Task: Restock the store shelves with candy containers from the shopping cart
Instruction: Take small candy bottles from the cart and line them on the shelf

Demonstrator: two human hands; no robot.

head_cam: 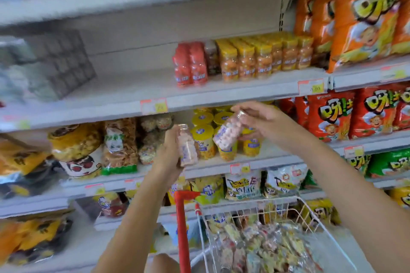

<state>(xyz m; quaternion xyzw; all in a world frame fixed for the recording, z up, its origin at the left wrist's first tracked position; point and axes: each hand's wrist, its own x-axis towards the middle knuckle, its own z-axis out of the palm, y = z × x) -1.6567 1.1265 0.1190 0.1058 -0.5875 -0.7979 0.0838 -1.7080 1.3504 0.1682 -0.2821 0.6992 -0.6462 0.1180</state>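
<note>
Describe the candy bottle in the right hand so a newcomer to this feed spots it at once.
Above the wire shopping cart, two hands are raised before the snack shelves. The right hand grips a clear bottle of pink candies near its cap. Unlike the upright bottle in the left hand, it is tilted, in front of the yellow-lidded tubs.

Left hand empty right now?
No: the left hand grips a pink candy bottle upright; the right hand holds a second bottle, tilted.

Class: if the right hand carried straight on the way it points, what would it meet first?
Probably the yellow-lidded tubs behind the right hand and its tilted candy bottle, though depth is unclear.
</note>
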